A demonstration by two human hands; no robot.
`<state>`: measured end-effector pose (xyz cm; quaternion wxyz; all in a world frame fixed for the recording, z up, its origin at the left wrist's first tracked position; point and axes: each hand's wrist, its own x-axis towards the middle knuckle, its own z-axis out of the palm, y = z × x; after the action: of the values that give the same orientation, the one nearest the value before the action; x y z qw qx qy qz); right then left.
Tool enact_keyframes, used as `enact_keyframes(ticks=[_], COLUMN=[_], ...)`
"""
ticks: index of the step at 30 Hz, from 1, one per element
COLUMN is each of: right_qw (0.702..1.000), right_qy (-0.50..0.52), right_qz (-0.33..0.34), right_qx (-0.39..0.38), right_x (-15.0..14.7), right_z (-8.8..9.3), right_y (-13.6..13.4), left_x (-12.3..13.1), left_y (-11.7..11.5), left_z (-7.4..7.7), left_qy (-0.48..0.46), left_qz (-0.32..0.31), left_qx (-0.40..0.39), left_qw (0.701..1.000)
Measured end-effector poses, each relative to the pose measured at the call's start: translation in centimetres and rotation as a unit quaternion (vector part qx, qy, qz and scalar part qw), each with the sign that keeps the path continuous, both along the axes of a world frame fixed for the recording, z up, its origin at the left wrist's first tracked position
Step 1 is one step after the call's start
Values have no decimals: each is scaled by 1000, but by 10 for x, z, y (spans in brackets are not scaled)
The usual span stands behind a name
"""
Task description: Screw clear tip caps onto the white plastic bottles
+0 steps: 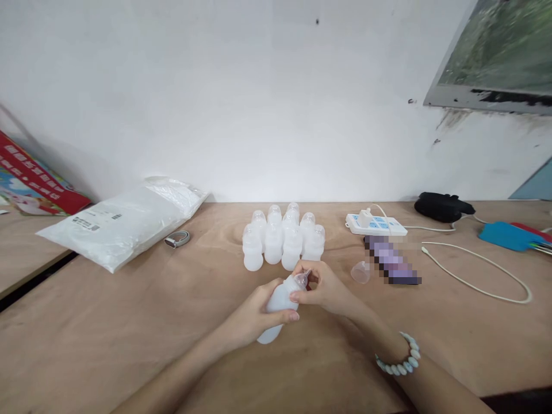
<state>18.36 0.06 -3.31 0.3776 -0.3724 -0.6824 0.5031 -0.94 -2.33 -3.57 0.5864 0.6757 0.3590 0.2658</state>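
A white translucent baby bottle lies tilted in my left hand, whose fingers and thumb wrap round its body. Its top end with a clear teat points up and to the right. My right hand is closed round that top, thumb on the collar and fingers at the teat. Just beyond my hands, several similar baby bottles stand upright in a tight group with clear domed caps on. A loose clear cap rests on the table to the right of my right hand.
On the wooden table, a white plastic package and a watch-like band lie left. To the right are a power strip, a blurred-out phone, a pale cable, a black pouch and a blue flat item.
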Motion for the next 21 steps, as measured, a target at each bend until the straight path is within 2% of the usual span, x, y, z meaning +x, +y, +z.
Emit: enact_keyframes(ticks=[6, 11, 17, 21], right_qw=[1000, 1000, 1000, 1000], right_qy=[-7, -2, 2, 2], right_qz=[-8, -7, -2, 8], right_qx=[-5, -21, -3, 29], right_x=[0, 1, -3, 8], right_z=[-2, -6, -7, 6], right_y=[1, 2, 4, 7], left_x=[1, 2, 1, 0], left_y=[0, -1, 6, 13], left_z=[-13, -15, -18, -24], left_qy=[66, 119, 101, -1], left_qz=[52, 68, 81, 70], left_qx=[59, 93, 124, 83], left_qw=[995, 986, 984, 994])
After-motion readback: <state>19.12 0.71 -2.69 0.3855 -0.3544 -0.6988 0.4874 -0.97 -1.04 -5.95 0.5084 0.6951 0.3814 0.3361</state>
